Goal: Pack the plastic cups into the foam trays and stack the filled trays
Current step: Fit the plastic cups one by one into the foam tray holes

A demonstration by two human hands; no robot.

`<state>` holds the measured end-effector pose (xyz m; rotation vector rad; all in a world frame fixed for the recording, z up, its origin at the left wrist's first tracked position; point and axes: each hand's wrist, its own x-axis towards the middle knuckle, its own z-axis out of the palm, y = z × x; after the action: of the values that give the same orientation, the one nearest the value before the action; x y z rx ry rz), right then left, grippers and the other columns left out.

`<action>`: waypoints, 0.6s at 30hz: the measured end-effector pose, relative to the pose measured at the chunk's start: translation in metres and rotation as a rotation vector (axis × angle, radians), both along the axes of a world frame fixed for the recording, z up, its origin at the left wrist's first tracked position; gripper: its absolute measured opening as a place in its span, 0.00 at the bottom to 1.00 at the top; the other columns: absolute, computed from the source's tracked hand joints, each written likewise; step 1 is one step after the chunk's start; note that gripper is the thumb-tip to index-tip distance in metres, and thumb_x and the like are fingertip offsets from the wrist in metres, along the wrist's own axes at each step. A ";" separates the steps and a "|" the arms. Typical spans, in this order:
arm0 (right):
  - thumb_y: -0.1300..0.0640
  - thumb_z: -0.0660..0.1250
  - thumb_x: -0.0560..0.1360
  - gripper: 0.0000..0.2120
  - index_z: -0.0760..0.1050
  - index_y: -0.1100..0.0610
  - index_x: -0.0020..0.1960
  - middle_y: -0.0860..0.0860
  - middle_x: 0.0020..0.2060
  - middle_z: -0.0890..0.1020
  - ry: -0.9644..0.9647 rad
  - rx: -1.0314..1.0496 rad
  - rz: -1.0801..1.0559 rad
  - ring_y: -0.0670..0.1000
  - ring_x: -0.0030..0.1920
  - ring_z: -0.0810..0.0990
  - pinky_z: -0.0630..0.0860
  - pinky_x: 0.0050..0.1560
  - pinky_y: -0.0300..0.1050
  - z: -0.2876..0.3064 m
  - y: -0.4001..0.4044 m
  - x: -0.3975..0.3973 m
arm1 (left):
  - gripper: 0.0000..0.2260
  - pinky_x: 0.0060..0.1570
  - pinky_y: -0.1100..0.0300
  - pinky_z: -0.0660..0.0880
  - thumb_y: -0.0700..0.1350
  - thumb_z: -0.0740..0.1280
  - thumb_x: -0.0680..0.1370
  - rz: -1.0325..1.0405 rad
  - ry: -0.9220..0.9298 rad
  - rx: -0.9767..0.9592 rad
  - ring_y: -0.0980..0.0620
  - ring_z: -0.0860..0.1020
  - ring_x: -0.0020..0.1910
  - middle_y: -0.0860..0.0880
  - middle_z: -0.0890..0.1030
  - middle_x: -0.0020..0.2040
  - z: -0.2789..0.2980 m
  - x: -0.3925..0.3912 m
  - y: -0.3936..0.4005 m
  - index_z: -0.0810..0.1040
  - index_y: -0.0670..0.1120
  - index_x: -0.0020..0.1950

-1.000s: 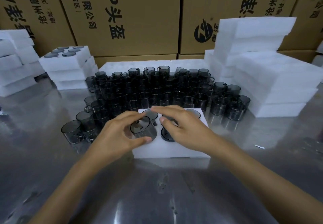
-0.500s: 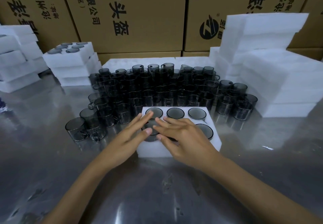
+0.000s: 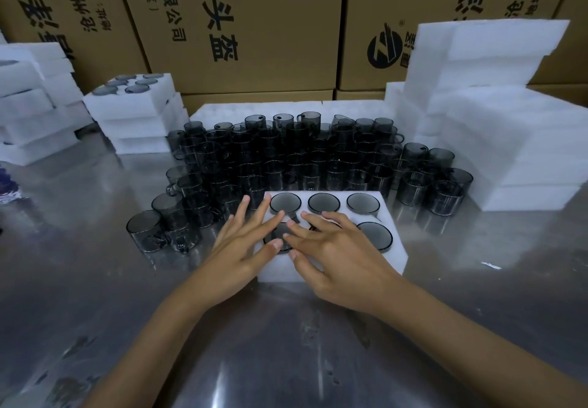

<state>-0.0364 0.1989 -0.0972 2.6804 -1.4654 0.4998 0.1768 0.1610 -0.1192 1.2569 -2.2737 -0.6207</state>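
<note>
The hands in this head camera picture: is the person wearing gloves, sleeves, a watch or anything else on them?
Nothing is worn that shows. The left hand and the right hand are bare, with no gloves, rings or tape. Both wrists carry no watch or band, and both forearms are uncovered down to the bottom edge of the picture, so no sleeve is in view. The fingernails look short and unpainted.

The desk is brushed metal, glossy and scuffed. The cups are smooth, smoky see-through plastic with a shine. The tray is white foam, matt and slightly grainy. The boxes behind are matt brown cardboard.
</note>
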 end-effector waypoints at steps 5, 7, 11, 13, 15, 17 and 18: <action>0.47 0.53 0.82 0.22 0.75 0.53 0.70 0.50 0.73 0.72 -0.019 0.017 -0.004 0.50 0.76 0.65 0.54 0.77 0.47 0.000 0.005 0.003 | 0.23 0.76 0.53 0.42 0.62 0.55 0.80 0.008 0.136 0.081 0.69 0.40 0.76 0.73 0.48 0.76 -0.004 -0.005 0.004 0.57 0.67 0.75; 0.48 0.55 0.82 0.22 0.74 0.53 0.71 0.50 0.74 0.71 -0.050 0.022 -0.007 0.49 0.76 0.65 0.53 0.76 0.44 -0.001 0.006 0.003 | 0.24 0.77 0.58 0.46 0.60 0.57 0.79 0.013 0.236 0.121 0.71 0.45 0.76 0.72 0.53 0.76 -0.004 -0.008 0.007 0.60 0.66 0.75; 0.48 0.56 0.82 0.21 0.75 0.52 0.70 0.49 0.74 0.71 -0.091 0.038 -0.005 0.46 0.76 0.64 0.54 0.74 0.42 -0.001 0.003 0.003 | 0.22 0.75 0.64 0.49 0.54 0.60 0.81 0.043 0.293 0.105 0.71 0.50 0.76 0.70 0.58 0.76 -0.005 -0.009 0.010 0.64 0.61 0.76; 0.48 0.56 0.83 0.19 0.77 0.50 0.69 0.48 0.74 0.71 -0.128 0.062 -0.010 0.44 0.76 0.63 0.55 0.74 0.41 -0.001 0.000 0.002 | 0.21 0.75 0.65 0.49 0.48 0.61 0.83 0.063 0.311 0.088 0.71 0.50 0.76 0.68 0.59 0.76 -0.007 -0.011 0.009 0.66 0.57 0.76; 0.48 0.57 0.83 0.18 0.77 0.50 0.69 0.47 0.74 0.71 -0.155 0.074 -0.013 0.44 0.76 0.62 0.56 0.74 0.41 -0.003 -0.001 0.002 | 0.21 0.75 0.65 0.50 0.45 0.61 0.83 0.077 0.336 0.070 0.70 0.51 0.76 0.67 0.60 0.76 -0.011 -0.014 0.010 0.66 0.55 0.76; 0.49 0.57 0.83 0.18 0.76 0.50 0.69 0.47 0.74 0.70 -0.182 0.078 -0.013 0.44 0.77 0.62 0.57 0.75 0.44 -0.004 0.000 0.001 | 0.21 0.74 0.67 0.50 0.44 0.61 0.83 0.091 0.352 0.056 0.69 0.51 0.76 0.66 0.61 0.77 -0.013 -0.016 0.011 0.66 0.54 0.76; 0.49 0.58 0.83 0.18 0.75 0.50 0.70 0.47 0.74 0.70 -0.190 0.078 -0.010 0.44 0.77 0.62 0.58 0.75 0.44 -0.006 0.001 0.000 | 0.21 0.74 0.68 0.50 0.45 0.60 0.84 0.096 0.356 0.050 0.69 0.52 0.77 0.66 0.61 0.77 -0.013 -0.017 0.012 0.66 0.54 0.76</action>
<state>-0.0363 0.2000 -0.1030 2.7493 -1.5751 0.7302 0.1594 0.1732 -0.1325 1.1647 -1.9062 -0.7995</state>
